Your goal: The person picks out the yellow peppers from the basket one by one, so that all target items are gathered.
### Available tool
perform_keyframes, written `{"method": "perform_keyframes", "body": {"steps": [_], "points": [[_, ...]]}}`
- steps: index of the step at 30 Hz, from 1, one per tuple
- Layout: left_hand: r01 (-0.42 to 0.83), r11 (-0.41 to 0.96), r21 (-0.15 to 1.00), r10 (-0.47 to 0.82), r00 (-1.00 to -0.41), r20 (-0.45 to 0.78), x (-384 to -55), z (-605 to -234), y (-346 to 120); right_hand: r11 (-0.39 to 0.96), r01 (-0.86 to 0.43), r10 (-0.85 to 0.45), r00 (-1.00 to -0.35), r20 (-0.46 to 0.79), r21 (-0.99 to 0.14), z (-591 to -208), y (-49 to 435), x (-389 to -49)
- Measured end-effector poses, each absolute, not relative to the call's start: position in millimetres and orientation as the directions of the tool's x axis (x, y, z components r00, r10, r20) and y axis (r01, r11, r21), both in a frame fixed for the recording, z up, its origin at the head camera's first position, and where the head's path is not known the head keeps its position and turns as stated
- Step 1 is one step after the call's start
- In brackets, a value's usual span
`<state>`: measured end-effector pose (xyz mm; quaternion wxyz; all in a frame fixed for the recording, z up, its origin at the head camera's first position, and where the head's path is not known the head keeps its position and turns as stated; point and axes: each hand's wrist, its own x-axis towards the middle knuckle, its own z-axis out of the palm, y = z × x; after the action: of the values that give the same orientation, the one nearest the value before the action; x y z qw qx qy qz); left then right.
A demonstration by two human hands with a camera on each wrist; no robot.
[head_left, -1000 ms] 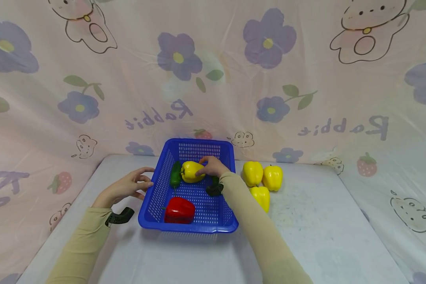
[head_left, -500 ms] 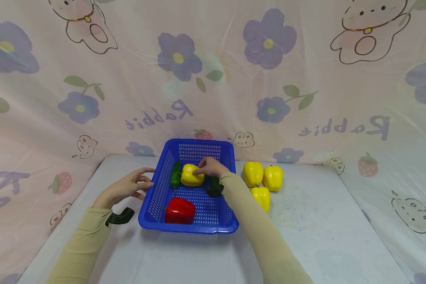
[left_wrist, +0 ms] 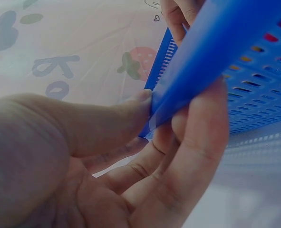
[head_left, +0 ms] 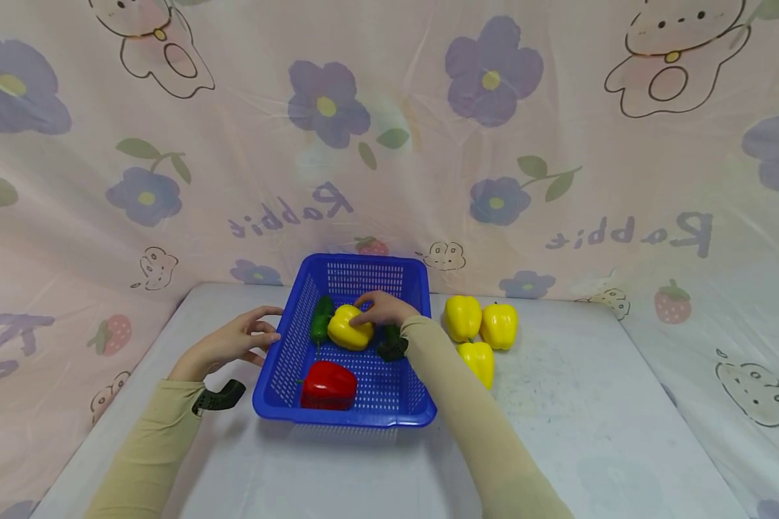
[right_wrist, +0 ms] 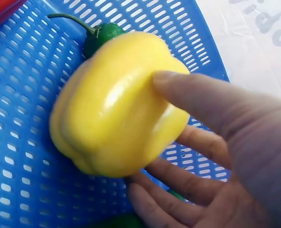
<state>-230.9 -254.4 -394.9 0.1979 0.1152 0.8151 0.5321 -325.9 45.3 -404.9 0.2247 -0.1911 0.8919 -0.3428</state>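
Note:
My right hand reaches into the blue basket and holds a yellow bell pepper, thumb on its side and the other fingers behind and below. Beside this pepper lies a dark green pepper with a thin curved stem, partly hidden behind it in the right wrist view. A red bell pepper rests at the basket's near end. At the basket's left side, my left hand pinches the rim between thumb and fingers.
Outside the basket, to its right, sit three more yellow bell peppers; the right sleeve partly covers the nearest. Another green item shows under the right hand. A patterned curtain hangs behind the white table.
The yellow bell pepper in my right hand has turned and shifted slightly nearer to me inside the basket. My left hand and the other peppers have stayed in place.

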Motion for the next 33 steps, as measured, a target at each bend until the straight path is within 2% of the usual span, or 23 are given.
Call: {"method": "perform_keyframes", "body": {"steps": [11,25,33], "points": [[-0.031,0.411,0.911,0.388,-0.898,-0.206,-232.0,-396.4,-254.8,0.707,-0.129,-0.497,-0.791,-0.357,-0.696,-404.8,43.3,-323.6],[-0.037,0.41,0.911,0.388,-0.897,-0.211,-231.4,-395.0,-253.5,0.642,-0.022,-0.522,-0.744,-0.417,-0.766,-407.2,42.6,-323.1],[-0.038,0.401,0.915,0.393,-0.895,-0.21,-230.5,-394.1,-253.0,0.613,-0.008,-0.549,-0.723,-0.419,-0.79,-405.9,42.3,-321.3]]}}
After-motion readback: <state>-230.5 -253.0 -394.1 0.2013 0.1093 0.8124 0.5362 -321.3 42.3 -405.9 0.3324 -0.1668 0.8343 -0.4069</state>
